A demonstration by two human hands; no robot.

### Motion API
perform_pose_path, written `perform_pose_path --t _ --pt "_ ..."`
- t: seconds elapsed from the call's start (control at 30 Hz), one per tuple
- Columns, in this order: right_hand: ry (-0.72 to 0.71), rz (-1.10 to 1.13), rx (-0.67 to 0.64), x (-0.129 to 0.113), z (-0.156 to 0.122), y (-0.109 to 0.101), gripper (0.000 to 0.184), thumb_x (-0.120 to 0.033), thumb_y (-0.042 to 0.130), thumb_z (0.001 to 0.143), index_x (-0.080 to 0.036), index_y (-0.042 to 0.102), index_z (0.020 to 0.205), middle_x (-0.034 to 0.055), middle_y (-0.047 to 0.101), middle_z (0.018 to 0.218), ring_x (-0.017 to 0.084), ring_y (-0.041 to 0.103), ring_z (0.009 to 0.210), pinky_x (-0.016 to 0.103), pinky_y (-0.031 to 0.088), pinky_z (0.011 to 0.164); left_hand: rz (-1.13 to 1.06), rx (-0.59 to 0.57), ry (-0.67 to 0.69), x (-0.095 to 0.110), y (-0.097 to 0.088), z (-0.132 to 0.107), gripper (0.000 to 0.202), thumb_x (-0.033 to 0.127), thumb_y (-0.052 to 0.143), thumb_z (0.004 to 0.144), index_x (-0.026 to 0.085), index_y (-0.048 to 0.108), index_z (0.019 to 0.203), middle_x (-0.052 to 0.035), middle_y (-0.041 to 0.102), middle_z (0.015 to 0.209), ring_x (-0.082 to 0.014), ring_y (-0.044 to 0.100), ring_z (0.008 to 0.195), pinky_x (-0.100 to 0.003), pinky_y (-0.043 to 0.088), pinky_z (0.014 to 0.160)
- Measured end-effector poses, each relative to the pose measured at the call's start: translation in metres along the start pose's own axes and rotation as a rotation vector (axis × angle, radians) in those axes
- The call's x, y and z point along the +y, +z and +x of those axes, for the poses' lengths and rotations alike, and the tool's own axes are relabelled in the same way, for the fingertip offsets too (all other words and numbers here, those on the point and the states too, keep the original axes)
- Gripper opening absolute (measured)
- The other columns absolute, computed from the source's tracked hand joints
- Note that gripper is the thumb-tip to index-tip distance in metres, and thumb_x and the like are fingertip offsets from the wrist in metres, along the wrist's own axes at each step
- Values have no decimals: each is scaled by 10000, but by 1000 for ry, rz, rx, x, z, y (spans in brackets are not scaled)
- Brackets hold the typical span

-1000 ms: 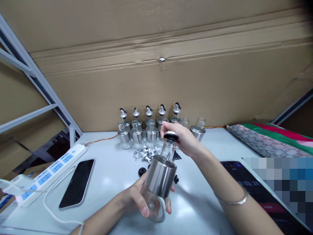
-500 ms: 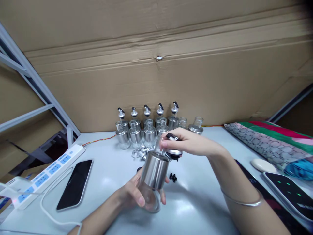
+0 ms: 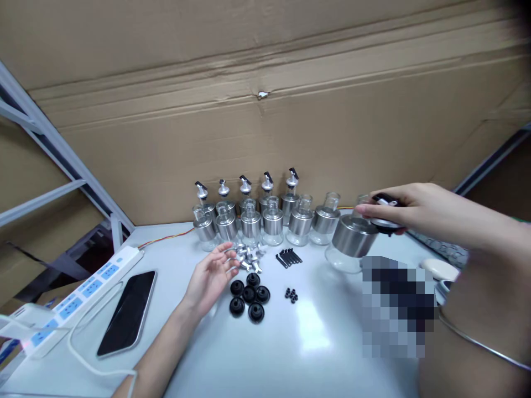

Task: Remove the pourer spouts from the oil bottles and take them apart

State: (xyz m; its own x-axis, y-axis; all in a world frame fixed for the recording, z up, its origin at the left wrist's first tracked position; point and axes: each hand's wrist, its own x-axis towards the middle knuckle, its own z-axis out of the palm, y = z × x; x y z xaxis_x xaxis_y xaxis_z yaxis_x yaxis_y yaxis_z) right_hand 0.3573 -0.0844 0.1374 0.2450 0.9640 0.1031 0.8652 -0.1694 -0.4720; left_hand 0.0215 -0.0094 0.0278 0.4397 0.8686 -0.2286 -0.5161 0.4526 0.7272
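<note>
My right hand (image 3: 418, 213) grips the neck of a glass bottle (image 3: 354, 237) with a steel sleeve, at the right of the back area. In the same hand, beside the neck, is a silver-and-black pourer spout (image 3: 386, 213). The bottle leans slightly; whether its base touches the table I cannot tell. My left hand (image 3: 213, 276) is open and holds nothing, palm turned inward. Nearest to it are a pile of small silver spout parts (image 3: 250, 257) and several round black stoppers (image 3: 249, 294).
A front row of bottles without spouts (image 3: 251, 224) stands before bottles with pourers (image 3: 245, 185). Black sticks (image 3: 289, 257) and small black plugs (image 3: 291, 295) lie mid-table. A phone (image 3: 127, 313) and a power strip (image 3: 78, 298) are at left. A pixelated patch covers part of the right side.
My left hand has let go of the bottle and moved left and up, opening. My right hand has carried the bottle and pourer right, towards the end of the front row.
</note>
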Motion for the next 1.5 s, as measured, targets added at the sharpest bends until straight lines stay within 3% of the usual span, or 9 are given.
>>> perform_pose_path --t 0.07,0.2,0.5,0.73,0.93,1.13,1.27,1.4,1.5 --pt "79 -93 -7 12 13 5 406 -575 601 755 -179 676 703 89 669 641 193 590 518 322 430 537 -1 88 35 2 -4 5 234 83 549 708 109 573 939 -36 611 750 -132 600 649 -240 497 628" --pt "18 -137 28 26 34 18 385 -534 598 763 -167 655 661 92 652 597 187 574 506 302 394 505 13 172 72 1 -8 11 204 64 530 705 117 563 899 -24 601 710 -119 585 602 -232 494 599" --pt "-9 -172 1 24 48 30 250 -401 623 792 -166 697 752 101 692 722 199 566 624 294 388 585 18 140 83 3 -8 11 204 78 539 710 124 557 908 -13 593 712 -114 582 602 -233 502 603" --pt "-29 -196 111 29 62 46 241 -383 584 797 -183 717 819 97 707 814 220 587 718 293 394 631 21 128 79 4 -9 9 212 89 552 703 128 559 912 -9 589 717 -114 578 606 -236 497 600" --pt "-114 -219 236 30 76 68 241 -374 528 814 -209 702 843 72 690 754 212 597 689 279 371 587 19 124 72 3 -8 8 202 90 547 703 128 561 901 -8 587 716 -113 576 605 -234 494 597" --pt "-90 -192 256 32 80 77 284 -388 487 853 -193 672 946 91 682 791 226 591 708 295 380 611 29 88 26 -3 -4 6 189 92 552 703 126 566 888 -15 578 717 -113 567 607 -230 485 596" --pt "-98 -82 330 14 67 61 278 -402 464 865 -199 642 928 74 661 758 207 567 669 298 375 614 50 28 8 -8 -3 4 178 112 571 709 130 560 886 -13 576 721 -106 561 617 -218 471 604" --pt "-231 228 442 -33 40 52 219 -397 477 870 -198 566 891 41 624 723 166 531 645 288 373 627 88 -14 -6 -13 -1 1 195 131 599 705 133 558 896 -7 576 729 -96 558 631 -213 459 628" --pt "-398 457 213 -72 17 75 230 -418 408 919 -210 499 885 35 597 780 156 520 690 285 380 636 174 -58 -10 -17 2 -2 216 164 612 706 139 547 910 -3 577 737 -98 560 649 -224 453 661"
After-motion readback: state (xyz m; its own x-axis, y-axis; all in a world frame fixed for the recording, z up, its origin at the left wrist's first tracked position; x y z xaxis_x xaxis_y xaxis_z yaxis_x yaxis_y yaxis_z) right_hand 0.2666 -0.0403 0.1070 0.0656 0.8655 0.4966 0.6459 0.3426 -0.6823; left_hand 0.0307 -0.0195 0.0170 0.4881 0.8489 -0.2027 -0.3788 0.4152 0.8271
